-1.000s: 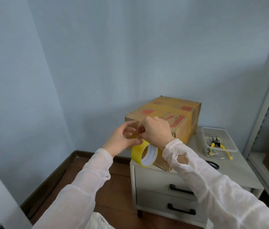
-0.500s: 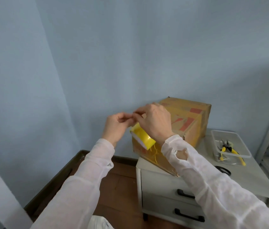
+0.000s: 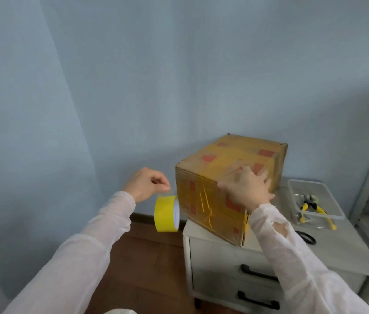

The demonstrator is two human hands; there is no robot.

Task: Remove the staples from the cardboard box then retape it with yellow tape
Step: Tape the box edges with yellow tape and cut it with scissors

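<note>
Cardboard box sits at the left end of the white worktop — the right hand lies on its top near edge, fingers straight and spread, gripping nothing. Just left of the box the yellow tape roll hangs by its strip, pinched between curled fingers of the left hand. Farther right, a clear tray holds yellow-handled pliers.

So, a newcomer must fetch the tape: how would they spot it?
Find the white drawer cabinet with the cardboard box on top. Left of the box, below the left hand, hangs the tape roll, the only bright yellow ring.
</note>
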